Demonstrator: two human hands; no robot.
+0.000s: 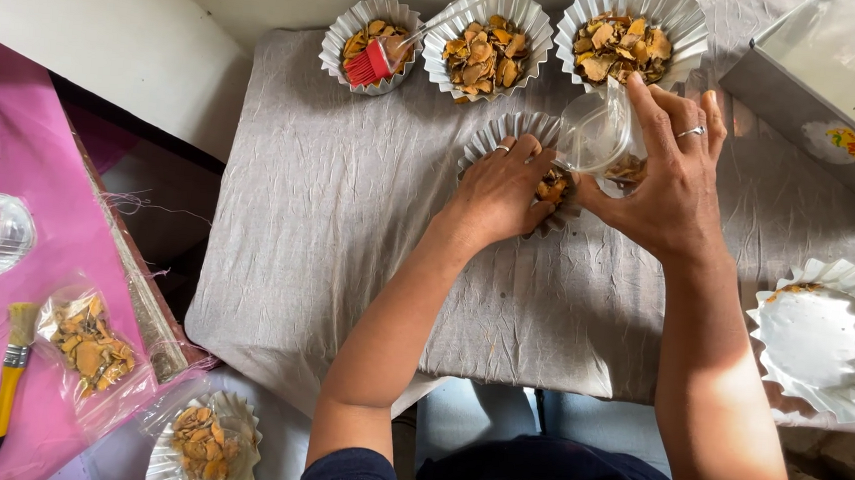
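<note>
Head camera is looking down on a grey crinkled cloth. At far left, a yellow-handled brush and a clear bag of orange dried chips are lying on pink sheeting. The left hand is pressing flat, fingers spread, into a fluted foil tray of chips. Just beside it, the right hand is pinching a clear plastic bag between thumb and fingers, tilting it over that tray's right edge. An empty fluted foil tray is sitting far right.
</note>
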